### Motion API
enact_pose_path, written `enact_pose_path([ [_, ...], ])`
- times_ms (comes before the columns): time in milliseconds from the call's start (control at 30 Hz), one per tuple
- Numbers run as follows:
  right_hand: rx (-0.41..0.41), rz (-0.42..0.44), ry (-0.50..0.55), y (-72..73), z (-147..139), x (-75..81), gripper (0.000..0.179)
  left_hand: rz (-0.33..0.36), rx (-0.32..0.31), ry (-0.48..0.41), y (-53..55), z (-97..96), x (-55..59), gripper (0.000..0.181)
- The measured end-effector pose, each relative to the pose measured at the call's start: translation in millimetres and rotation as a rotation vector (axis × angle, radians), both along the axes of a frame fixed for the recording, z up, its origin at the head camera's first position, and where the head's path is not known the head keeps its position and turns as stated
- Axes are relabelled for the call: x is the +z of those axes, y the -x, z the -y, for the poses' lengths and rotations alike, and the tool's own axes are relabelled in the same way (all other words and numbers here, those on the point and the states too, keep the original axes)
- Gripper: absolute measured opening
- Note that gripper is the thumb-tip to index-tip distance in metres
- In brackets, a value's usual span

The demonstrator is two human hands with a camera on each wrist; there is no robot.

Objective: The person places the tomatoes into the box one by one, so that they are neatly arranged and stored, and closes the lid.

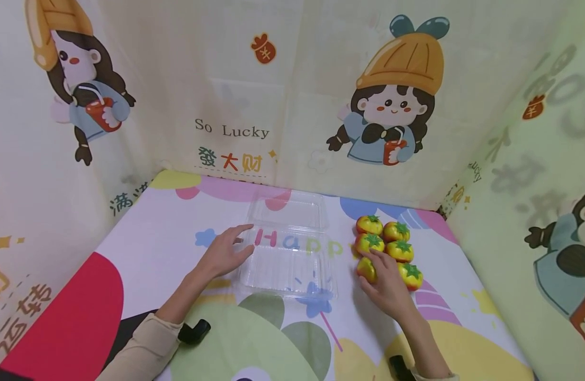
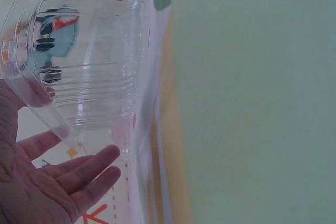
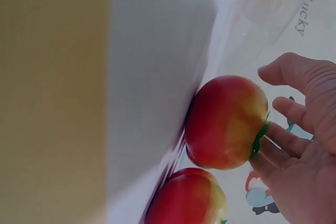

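A clear plastic clamshell box (image 1: pixel 285 267) lies on the table with its lid (image 1: pixel 287 211) folded back. My left hand (image 1: pixel 225 253) is at its left side, fingers spread; in the left wrist view the fingers (image 2: pixel 89 177) lie beside the box wall (image 2: pixel 100 66), and I cannot tell whether they touch it. To the right, several red-and-yellow persimmons (image 1: pixel 369 243) with green leafy tops stand in two columns. Over the front-left persimmon (image 1: pixel 366 270) reaches my right hand (image 1: pixel 387 283). In the right wrist view its thumb and fingers are spread around that persimmon (image 3: pixel 226 121), not closed on it.
Another persimmon (image 3: pixel 186 200) sits close beside the reached one. A patterned cloth (image 1: pixel 244 344) covers the table. Printed curtains (image 1: pixel 292 95) stand along the back and both sides. Black straps or mounts (image 1: pixel 194 332) are on the wrists.
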State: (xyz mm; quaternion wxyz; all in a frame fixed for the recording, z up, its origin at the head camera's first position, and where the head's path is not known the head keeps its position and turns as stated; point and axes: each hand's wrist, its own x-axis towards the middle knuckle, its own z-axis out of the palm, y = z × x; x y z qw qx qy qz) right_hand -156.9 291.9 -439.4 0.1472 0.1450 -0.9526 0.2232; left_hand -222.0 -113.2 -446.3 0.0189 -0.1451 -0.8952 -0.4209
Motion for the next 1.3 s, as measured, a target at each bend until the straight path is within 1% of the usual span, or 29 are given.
enact_pose_path([
  [133, -0.032, 0.06, -0.033, 1.5, -1.9, 1.2, 0.064, 0.054, -0.019, -0.041, 3.1, 2.4, -0.1, 0.058],
  [233, -0.037, 0.08, -0.06, 2.9, -2.4, 1.8, 0.064, 0.073, -0.029, -0.052, 5.1, 3.7, 0.0, 0.056],
  [433, -0.039, 0.059, -0.107, 6.4, -2.7, 3.1, 0.062, 0.058, -0.052, -0.064, 6.9, 4.2, 0.7, 0.05],
  [700, -0.036, 0.01, -0.129, 6.8, -4.0, 3.5, 0.061, 0.067, -0.058, -0.065, 6.7, 3.8, 1.7, 0.05],
  [800, -0.038, 0.018, -0.126, 6.7, -3.6, 3.5, 0.06, 0.07, -0.056, -0.06, 6.3, 3.8, 2.0, 0.05],
  [967, -0.06, 0.057, -0.116, 7.4, -1.7, 5.9, 0.062, 0.069, -0.057, -0.056, 6.4, 4.0, 2.8, 0.05],
  [1100, -0.078, 0.077, -0.114, 7.8, 0.7, 8.0, 0.065, 0.084, -0.055, -0.055, 7.1, 4.2, 3.2, 0.051],
  [1200, -0.077, 0.075, -0.111, 6.9, 2.8, 8.6, 0.067, 0.098, -0.053, -0.058, 7.0, 4.7, 2.9, 0.051],
  [1300, -0.066, 0.056, -0.104, 5.6, 4.7, 9.4, 0.068, 0.096, -0.056, -0.062, 6.8, 5.1, 2.2, 0.051],
])
